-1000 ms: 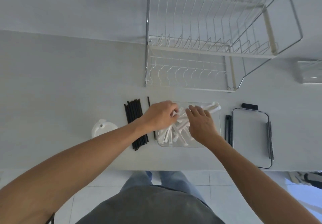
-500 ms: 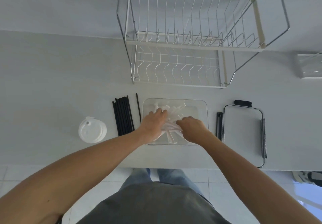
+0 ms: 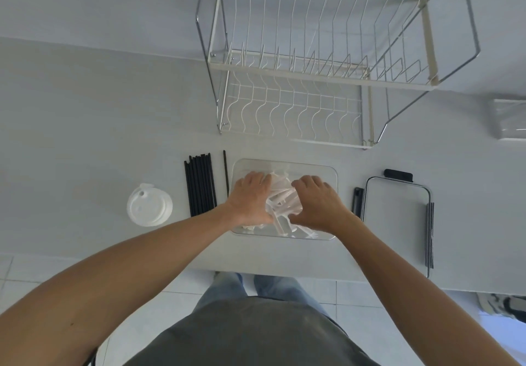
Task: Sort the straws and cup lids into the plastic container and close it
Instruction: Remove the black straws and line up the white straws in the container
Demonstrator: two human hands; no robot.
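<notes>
A clear plastic container (image 3: 327, 172) sits on the white counter near its front edge. Inside it lies a pile of white straws (image 3: 281, 198). My left hand (image 3: 250, 198) and my right hand (image 3: 318, 203) press against the pile from either side, fingers curled around the straws. A row of black straws (image 3: 200, 185) lies on the counter just left of the container, with one single black straw (image 3: 225, 172) beside it. Further left stands a stack of white cup lids (image 3: 149, 209). The container's lid (image 3: 397, 220), clear with dark clips, lies flat to the right.
A white wire dish rack (image 3: 313, 61) stands behind the container against the wall. A pale box (image 3: 509, 119) sits at the far right edge. The counter's front edge runs just below the container; tiled floor and my legs show beneath.
The white straws stuck out over the container's far right corner; now they lie gathered inside it. Both hands have closed in around the pile. The view has shifted.
</notes>
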